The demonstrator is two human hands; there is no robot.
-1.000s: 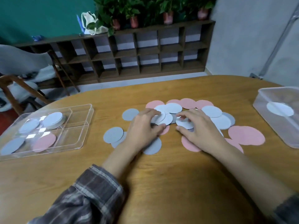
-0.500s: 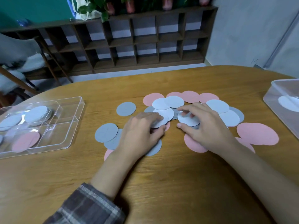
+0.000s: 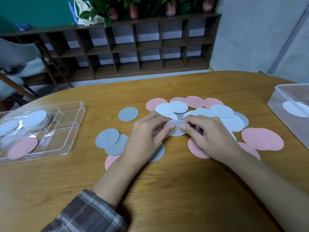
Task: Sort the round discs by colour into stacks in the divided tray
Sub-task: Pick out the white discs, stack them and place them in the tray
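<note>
Left hand (image 3: 147, 136) and right hand (image 3: 212, 136) pinch one white disc (image 3: 177, 130) between them, thumbs on top. Loose discs (image 3: 107, 138) lie around both hands. The divided tray (image 3: 56, 141) sits well left of the left hand.

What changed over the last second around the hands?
The two hands came together. The left hand and right hand, which were each fingering separate white discs in the pile, now pinch one white disc between them, thumbs on top. The tray and its stacks, the loose grey discs, the pink discs and the clear box stayed as they were.
</note>
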